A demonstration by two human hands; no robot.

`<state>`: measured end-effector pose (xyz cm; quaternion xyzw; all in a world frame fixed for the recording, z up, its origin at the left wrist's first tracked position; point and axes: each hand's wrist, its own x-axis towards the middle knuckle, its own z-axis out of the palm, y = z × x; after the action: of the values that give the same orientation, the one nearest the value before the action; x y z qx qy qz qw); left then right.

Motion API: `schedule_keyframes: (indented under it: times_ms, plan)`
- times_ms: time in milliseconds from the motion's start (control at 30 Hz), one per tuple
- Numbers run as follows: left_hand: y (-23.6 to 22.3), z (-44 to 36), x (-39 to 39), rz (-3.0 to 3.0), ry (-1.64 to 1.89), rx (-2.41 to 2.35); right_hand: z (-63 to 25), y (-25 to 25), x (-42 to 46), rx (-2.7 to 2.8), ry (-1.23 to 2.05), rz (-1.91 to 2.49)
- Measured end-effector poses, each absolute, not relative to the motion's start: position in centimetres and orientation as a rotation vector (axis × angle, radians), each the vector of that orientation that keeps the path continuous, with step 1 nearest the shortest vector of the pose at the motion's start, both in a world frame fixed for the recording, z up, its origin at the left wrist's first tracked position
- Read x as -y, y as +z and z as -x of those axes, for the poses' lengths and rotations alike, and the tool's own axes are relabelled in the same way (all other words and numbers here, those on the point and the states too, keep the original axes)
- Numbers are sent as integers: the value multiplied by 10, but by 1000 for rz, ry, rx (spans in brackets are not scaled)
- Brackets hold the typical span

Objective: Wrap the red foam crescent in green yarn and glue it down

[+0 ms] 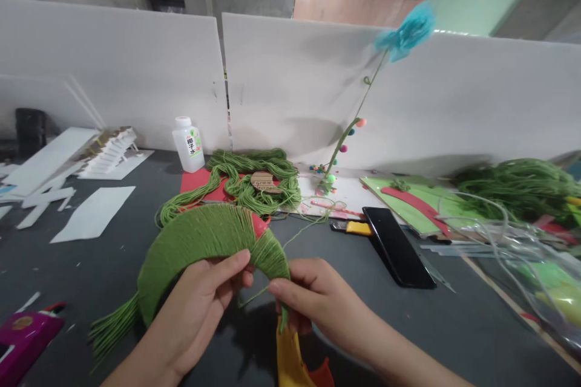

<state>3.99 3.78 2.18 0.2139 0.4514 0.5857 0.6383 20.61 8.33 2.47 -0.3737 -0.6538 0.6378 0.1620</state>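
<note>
A crescent-shaped craft piece [195, 240] wound in green yarn is held up over the dark table, with a bare red patch near its right part. A green yarn tassel hangs from its left end. My left hand [209, 296] is closed on the inner edge, thumb below the red patch. My right hand [313, 299] pinches the narrow right end; its fingertips are partly hidden behind it. A loose green strand runs from the piece toward the yarn skein [227, 178] behind. Below my right hand hangs a yellow piece [290, 360] with orange-red beside it; how it is joined is hidden.
Behind the hands stand a white bottle [187, 145] and a blue-flowered craft stem [356, 115]. A yellow utility knife [356, 228] and black phone [398, 248] lie to the right, near more green yarn [521, 187]. At left are a purple tool [29, 338] and white paper [93, 214].
</note>
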Motion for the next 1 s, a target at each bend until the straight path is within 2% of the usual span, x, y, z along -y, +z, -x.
schedule_keyframes:
  times_ms: [100, 233, 533, 833, 1000]
  plan:
    - [22, -41, -36, -551, 1336, -1048, -209, 30, -85, 1962, 1756, 1010]
    - [19, -44, -30, -753, 1246, -1158, -209, 37, -88, 1769, 1833, 816]
    - [20, -49, -29, -785, 1124, -1107, -206, 36, -84, 1486, 1763, 1029]
    - [28, -40, -29, -872, 970, -1278, -208, 37, -91, 1551, 1691, 1033]
    - [34, -38, -28, -1146, 966, -1423, -209, 36, -91, 1607, 1674, 1036]
